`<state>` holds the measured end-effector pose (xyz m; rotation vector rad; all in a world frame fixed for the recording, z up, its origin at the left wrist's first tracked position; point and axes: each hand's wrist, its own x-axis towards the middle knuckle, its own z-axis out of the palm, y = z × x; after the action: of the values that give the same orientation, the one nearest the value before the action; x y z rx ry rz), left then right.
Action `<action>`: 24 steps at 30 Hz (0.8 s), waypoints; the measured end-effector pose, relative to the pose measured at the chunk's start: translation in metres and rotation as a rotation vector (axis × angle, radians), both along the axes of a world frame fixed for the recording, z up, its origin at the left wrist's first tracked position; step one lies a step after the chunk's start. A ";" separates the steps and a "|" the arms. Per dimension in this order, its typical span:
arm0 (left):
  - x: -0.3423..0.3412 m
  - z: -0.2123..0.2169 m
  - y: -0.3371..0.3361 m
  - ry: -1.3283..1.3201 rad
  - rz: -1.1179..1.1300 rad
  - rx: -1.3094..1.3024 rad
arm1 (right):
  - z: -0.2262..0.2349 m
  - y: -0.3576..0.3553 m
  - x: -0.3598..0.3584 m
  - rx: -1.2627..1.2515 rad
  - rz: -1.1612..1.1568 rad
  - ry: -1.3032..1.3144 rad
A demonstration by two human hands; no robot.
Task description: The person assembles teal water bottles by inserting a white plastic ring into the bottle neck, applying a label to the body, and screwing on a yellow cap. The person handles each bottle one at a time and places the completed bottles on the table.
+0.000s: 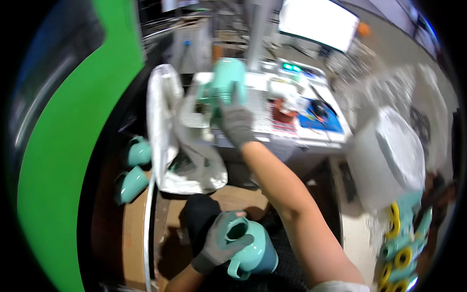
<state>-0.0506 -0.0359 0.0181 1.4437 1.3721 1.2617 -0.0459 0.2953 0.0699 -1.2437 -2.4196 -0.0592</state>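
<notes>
While a bright green panel [53, 160] rises far to the left of both grips, two teal vessels [132, 185] lie above and to the left of the left grip, one just beyond the other, near a sheet of brown cardboard [134, 238]. Between those vessels and the right grip slumps a white sack [160, 131], its mouth facing open. Low in the scene, over the person's lap, the gray-gloved left grip [214, 246] is closed around the neck of a teal jug [258, 246], fingers and thumb about its round, dark opening; the jug's body extends to the right of that grip, its handle below. Farther out, at the end of an outstretched bare forearm, the gray-gloved right grip [237, 124] has its fingers against the near end of a second teal jug [229, 75], though blur leaves it impossible to tell whether they are clamped on it. That jug's handle juts left of the grip. Just right of the right grip, the white table [311, 143] carries a red item [284, 112] and a blue mat [331, 122], with a lit screen [318, 22] beyond. Well right of both grips stands a pale, rounded container [379, 160], and below it crowd teal pieces [396, 242] with yellow rings [404, 258].
</notes>
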 end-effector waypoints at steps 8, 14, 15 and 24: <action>0.004 -0.002 0.002 -0.213 -0.013 -0.030 | -0.059 -0.116 0.121 0.275 0.383 0.430; -0.036 -0.030 0.025 0.013 -0.169 -0.075 | -0.115 -0.281 0.370 0.190 -0.281 0.333; -0.036 -0.034 0.032 0.027 -0.188 -0.045 | -0.115 -0.308 0.406 0.185 -0.432 0.281; 0.049 0.008 0.059 0.079 -0.342 -0.216 | -0.138 -0.493 0.652 0.477 -1.451 0.231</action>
<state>-0.0017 0.0231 0.0265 1.5104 1.2063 0.8216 0.6065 -0.1982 -0.0678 -2.2250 -0.7965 -0.7689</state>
